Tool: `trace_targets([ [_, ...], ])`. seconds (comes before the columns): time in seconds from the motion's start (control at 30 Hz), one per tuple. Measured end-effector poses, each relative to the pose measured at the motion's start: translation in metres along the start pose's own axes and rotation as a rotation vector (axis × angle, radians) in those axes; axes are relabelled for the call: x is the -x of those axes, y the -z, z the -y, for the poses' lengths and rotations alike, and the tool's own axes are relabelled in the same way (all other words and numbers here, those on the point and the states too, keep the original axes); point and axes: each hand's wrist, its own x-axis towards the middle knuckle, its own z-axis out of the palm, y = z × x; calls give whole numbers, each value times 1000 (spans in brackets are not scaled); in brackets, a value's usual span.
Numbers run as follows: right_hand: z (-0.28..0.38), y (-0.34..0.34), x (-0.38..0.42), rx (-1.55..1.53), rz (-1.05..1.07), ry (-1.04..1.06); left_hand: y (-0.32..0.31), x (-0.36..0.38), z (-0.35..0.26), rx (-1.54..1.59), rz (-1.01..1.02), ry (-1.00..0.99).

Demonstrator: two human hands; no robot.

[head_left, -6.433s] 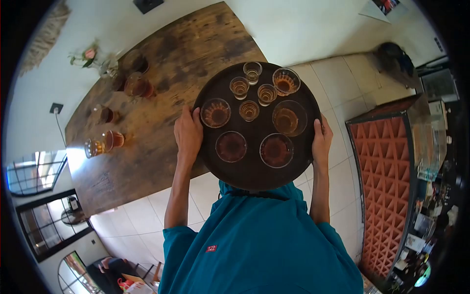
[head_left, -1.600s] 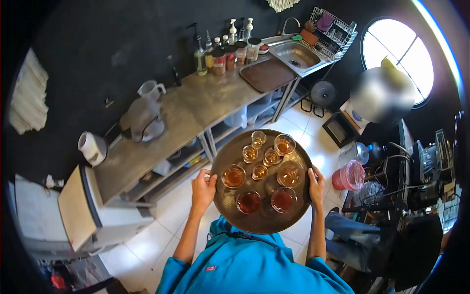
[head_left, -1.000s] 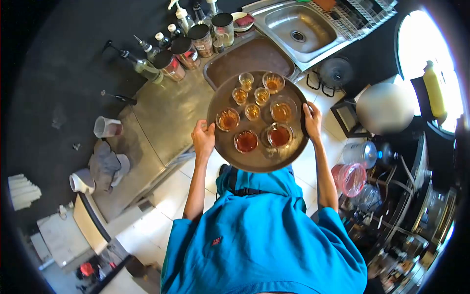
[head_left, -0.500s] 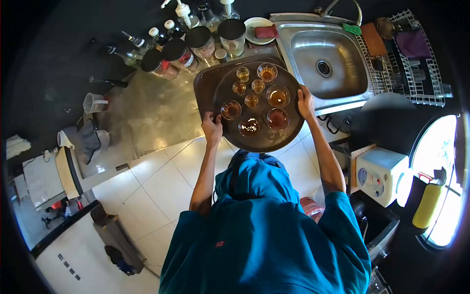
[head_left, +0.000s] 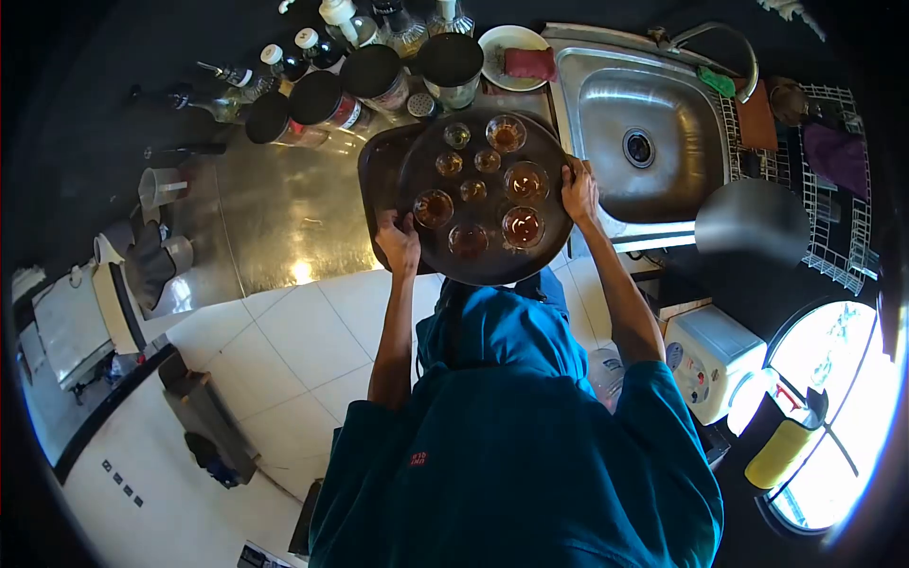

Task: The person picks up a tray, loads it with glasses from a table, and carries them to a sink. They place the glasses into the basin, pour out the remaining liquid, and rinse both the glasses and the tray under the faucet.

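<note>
Leftmost, a clear measuring jug [head_left: 161,187] stands at the back of a stainless-steel counter [head_left: 284,227]. Further right, a slanting row of dark-lidded jars [head_left: 374,80] lines the wall side, with pump bottles [head_left: 346,21] behind. A rectangular brown tray [head_left: 379,166] lies on the counter below them, partly covered from above by a round serving tray [head_left: 497,263]; whether the two trays touch cannot be told.

The left hand [head_left: 400,244] is closed around the round serving tray's left edge, thumb on top. On that tray, over the counter's front edge, sit four small glasses [head_left: 472,191] and five larger glasses [head_left: 523,227], holding amber to reddish-brown liquid as far as shows. Beyond its far edge, a white plate [head_left: 497,71] bears a dark red cloth or sponge [head_left: 530,63]. The right hand [head_left: 579,194] grips the opposite edge, just beside the steel sink [head_left: 653,118]. Past the basin stands a white wire dish rack [head_left: 838,213] with a purple cloth [head_left: 835,156] on it.
</note>
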Motion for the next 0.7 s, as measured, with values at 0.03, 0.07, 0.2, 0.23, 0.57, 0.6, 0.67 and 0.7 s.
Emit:
trace_targets([
  [0.03,1,2,0,2,7,3,1,0,1,-45,-32,-65],
  [0.07,2,3,-1,96,-7,46,1,0,1,-92,-67,-130],
  [0.2,-6,4,-7,282,-65,237,3,2,-6,-131,-75,-34],
  [0.23,-8,3,-8,278,-54,245,3,2,-4,-131,-49,10],
  [0.57,11,54,-7,16,255,355,2,26,-14,-309,-89,-68],
  [0.6,25,65,-3,23,284,428,6,30,-20,-317,-90,-69],
  [0.67,37,69,-5,-30,378,552,8,36,-30,-328,-60,-376],
  [0.7,40,69,-6,-77,469,676,9,37,-37,-329,-60,-382],
])
